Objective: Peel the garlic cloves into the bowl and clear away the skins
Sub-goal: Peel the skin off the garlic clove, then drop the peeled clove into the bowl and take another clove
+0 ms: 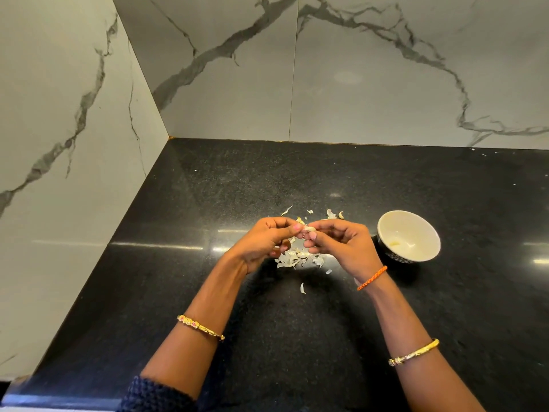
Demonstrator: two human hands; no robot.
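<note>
Black counter point(178, 292): both hands point(309, 237) pinch pale garlic clove point(310, 228).

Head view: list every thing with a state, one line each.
Small white-lined dark bowl: upright, holds a few peeled pieces.
Pale garlic clove: pinched between both hands.
Left hand: gripping clove.
Right hand: gripping clove.
Papery white skins: scattered on counter.
</note>
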